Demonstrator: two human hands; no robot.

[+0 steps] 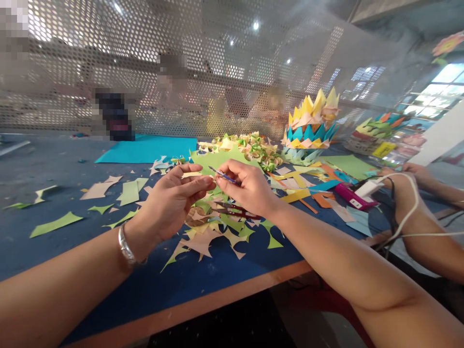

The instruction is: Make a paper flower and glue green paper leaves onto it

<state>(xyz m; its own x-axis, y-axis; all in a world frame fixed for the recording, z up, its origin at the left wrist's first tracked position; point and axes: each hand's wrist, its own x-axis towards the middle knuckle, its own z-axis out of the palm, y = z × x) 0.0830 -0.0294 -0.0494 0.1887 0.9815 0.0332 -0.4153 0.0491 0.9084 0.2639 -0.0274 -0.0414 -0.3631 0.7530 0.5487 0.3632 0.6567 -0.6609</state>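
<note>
My left hand (168,203), with a silver bangle on the wrist, pinches a small strip of pale yellow paper (192,174) between thumb and fingers. Close against its fingertips, my right hand (246,186) grips a slim blue pen-like tool (222,175), its thin tip pointing up and left. The tool's exact kind is unclear. Below the hands lie dark-handled scissors (239,210) and a round brown object (196,216), partly hidden. Pink and green paper offcuts (201,241) are scattered around them. Behind the hands rests a light green sheet (228,158).
A heap of small folded paper pieces (253,145) sits farther back, beside a tiered paper crown (311,128). A blue sheet (152,149) lies back left. At right are a magenta box (353,195), white cables (413,193) and another person's arms (416,217). A perforated metal screen (217,72) stands behind.
</note>
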